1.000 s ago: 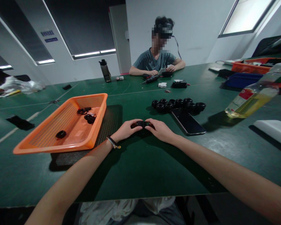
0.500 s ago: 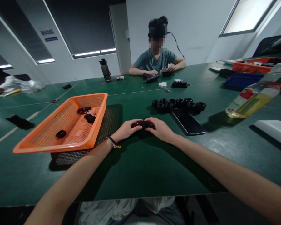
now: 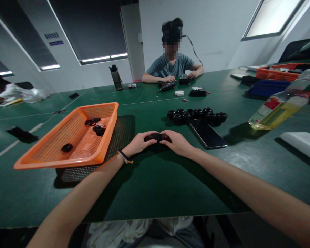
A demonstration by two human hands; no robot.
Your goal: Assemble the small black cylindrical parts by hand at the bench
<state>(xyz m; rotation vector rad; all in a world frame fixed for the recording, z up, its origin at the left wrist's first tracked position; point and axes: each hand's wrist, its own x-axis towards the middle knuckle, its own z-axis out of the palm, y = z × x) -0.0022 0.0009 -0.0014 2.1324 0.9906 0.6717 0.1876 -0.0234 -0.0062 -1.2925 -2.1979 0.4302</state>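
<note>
Between my two hands, just above the green table point(image 3: 155, 193), is a small black rounded part point(image 3: 158, 137), mostly covered by fingers. My left hand point(image 3: 140, 142) grips its left side, thumb along the near face and fingers curled behind. From the right, my right hand point(image 3: 177, 143) pinches the other side the same way. Whether it is one piece or two pressed together I cannot tell. Beyond my right hand stand several glossy black round parts point(image 3: 177, 118) in a cluster. An orange basket point(image 3: 103, 151) left of my hands holds a few black pieces point(image 3: 67, 147).
A phone point(image 3: 208, 133) lies right of my hands, touching the cluster. Farther right are a bottle of yellow liquid point(image 3: 279, 106) and a white object point(image 3: 303, 146). Across the table sits a person point(image 3: 167, 67) near a power drill point(image 3: 167, 86). A dark bottle point(image 3: 115, 78) stands behind.
My hands stay almost in place around the black part, which looks slightly turned. The person opposite has shifted a little to the left.
</note>
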